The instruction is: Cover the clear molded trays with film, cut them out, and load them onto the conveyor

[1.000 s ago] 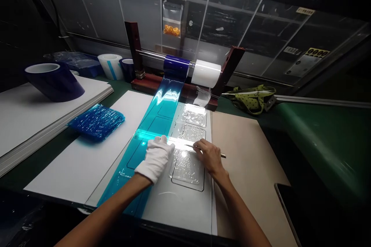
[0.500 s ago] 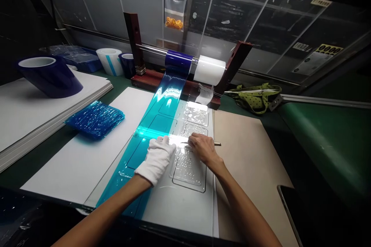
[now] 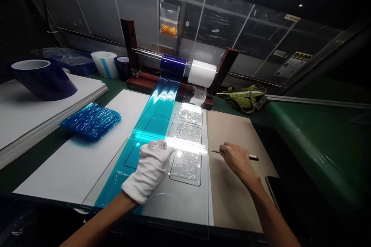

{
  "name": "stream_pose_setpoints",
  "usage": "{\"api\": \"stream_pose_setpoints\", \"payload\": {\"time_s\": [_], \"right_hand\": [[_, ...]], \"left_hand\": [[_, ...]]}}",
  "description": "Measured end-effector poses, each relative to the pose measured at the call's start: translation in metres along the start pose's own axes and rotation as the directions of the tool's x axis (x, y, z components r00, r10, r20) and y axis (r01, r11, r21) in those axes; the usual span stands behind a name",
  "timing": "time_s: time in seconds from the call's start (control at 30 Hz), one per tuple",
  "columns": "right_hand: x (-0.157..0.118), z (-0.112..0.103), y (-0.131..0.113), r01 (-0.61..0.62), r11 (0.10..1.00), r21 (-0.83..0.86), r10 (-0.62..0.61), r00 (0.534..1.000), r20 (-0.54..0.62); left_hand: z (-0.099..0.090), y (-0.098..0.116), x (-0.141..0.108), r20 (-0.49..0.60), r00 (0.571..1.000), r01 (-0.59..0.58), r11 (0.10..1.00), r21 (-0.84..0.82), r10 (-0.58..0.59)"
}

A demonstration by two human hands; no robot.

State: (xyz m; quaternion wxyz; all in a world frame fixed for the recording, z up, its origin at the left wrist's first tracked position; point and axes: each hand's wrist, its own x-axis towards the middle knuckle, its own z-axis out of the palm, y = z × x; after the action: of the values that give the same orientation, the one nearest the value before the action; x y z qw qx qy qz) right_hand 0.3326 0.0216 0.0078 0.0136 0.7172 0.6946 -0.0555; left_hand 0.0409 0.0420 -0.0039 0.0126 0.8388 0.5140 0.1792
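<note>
My left hand point(image 3: 155, 166), in a white glove, rests at the right edge of a translucent blue film strip point(image 3: 158, 123). Its fingers are curled together, and whatever they hold is hidden. The strip runs down from a blue roll point(image 3: 173, 66) over a clear sheet with dark rounded outlines. My right hand point(image 3: 236, 158), bare, grips a thin craft knife point(image 3: 253, 157) above the brown board, its pointed tip facing left. Between the hands lie clear film pieces point(image 3: 186, 166) with wrinkles and bubbles, inside outlined rectangles.
A white roll point(image 3: 202, 73) shares the rod of a wooden stand point(image 3: 223, 69). At left are a stack of blue film pieces point(image 3: 91, 120) and a large blue roll point(image 3: 43, 81) on stacked white sheets. A green pouch point(image 3: 246, 98) and a phone point(image 3: 276, 191) are at right.
My right hand has moved right with the craft knife, off the clear pieces and over the brown board. My left hand has slid slightly toward me. The whole view has shifted a little.
</note>
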Motion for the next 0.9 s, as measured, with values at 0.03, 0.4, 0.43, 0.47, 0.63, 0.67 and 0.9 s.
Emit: {"api": "stream_pose_setpoints", "payload": {"time_s": [0.03,0.4,0.43,0.47,0.63,0.67,0.9], "right_hand": [[-0.009,0.000,0.003,-0.020,0.999,0.036,0.019,1.000,0.018],[-0.058,0.036,-0.015,-0.052,0.895,0.444,-0.043,0.979,0.200],[-0.056,0.038,-0.017,-0.049,0.880,0.472,-0.056,0.977,0.206],[-0.054,0.039,-0.019,-0.043,0.864,0.501,-0.074,0.974,0.212],[-0.043,0.041,-0.018,-0.021,0.784,0.620,-0.170,0.954,0.247],[-0.043,0.040,-0.017,-0.026,0.781,0.625,-0.166,0.955,0.246],[-0.058,0.038,-0.006,-0.110,0.842,0.528,0.008,0.981,0.192]], "left_hand": [[-0.004,0.002,-0.004,-0.011,1.000,-0.011,0.999,0.035,0.011],[0.022,-0.004,-0.046,0.009,0.990,-0.137,0.972,0.191,0.138],[0.025,-0.003,-0.048,0.013,0.989,-0.145,0.969,0.199,0.145],[0.027,-0.002,-0.049,0.018,0.988,-0.154,0.966,0.207,0.154],[0.035,0.001,-0.046,0.022,0.984,-0.174,0.950,0.261,0.174],[0.035,0.001,-0.045,0.020,0.984,-0.177,0.946,0.273,0.178],[0.035,-0.003,-0.045,0.040,0.977,-0.211,0.939,0.273,0.208]]}}
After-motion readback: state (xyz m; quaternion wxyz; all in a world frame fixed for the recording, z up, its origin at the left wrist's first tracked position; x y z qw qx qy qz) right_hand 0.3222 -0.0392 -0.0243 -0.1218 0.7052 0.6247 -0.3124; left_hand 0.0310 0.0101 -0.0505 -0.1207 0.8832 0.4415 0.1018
